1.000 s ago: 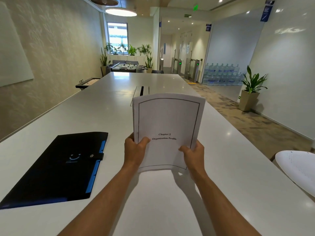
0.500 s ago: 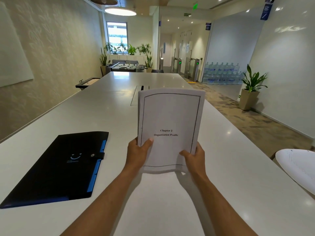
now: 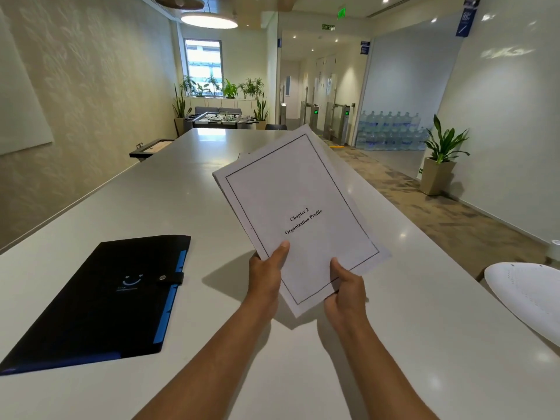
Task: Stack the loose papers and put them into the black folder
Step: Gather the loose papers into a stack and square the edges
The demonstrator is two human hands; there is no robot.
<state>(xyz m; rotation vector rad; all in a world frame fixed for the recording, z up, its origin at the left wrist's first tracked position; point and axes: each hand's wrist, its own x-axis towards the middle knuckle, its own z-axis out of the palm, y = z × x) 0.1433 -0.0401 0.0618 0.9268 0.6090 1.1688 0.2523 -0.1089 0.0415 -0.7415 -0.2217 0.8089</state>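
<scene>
Papers: stack of white printed sheets [image 3: 298, 219], top page with thin black border and centred text "Chapter 2 / Organization Profile".
Papers state: gathered, edges roughly flush, slight offset showing along the left edge.
Papers pose: lifted off the tabletop, face up toward the camera, rotated so the top leans right.
Folder: flat black folder with blue edge tabs [image 3: 100, 301], small blue logo on the cover, black strap with a metal snap.
Folder state: closed, strap fastened.
Folder position: flat on the table, left of the papers, well apart, angled diagonally.
</scene>
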